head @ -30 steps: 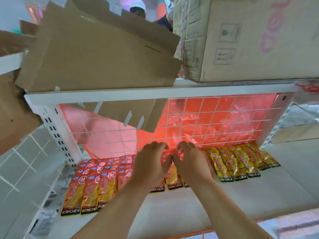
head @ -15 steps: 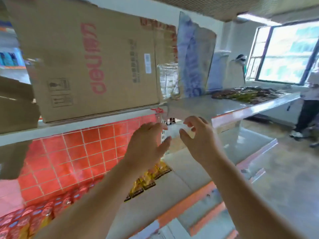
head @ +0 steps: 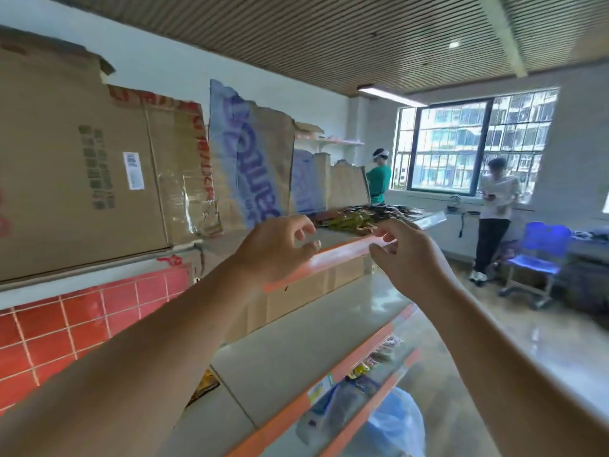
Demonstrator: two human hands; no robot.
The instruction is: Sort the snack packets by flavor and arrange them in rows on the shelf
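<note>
The snack packets [head: 359, 216] lie in one loose heap on the top shelf [head: 342, 255], just beyond both hands. They look light, thin and crinkly, and probably slippery. A pinch at a sealed edge, or a flat scoop under several, should serve. The heap is too blurred to count. The left hand [head: 275, 247] and the right hand [head: 407, 255] hover before it, fingers loosely curled and holding nothing. Several cardboard boxes [head: 82, 166] stand to the left. One blue chair [head: 540, 255] sits by the window [head: 474, 143].

box [head: 66, 159]: matt cardboard | shelf [head: 313, 334]: smooth, glossy | bag [head: 395, 423]: glossy plastic
</note>
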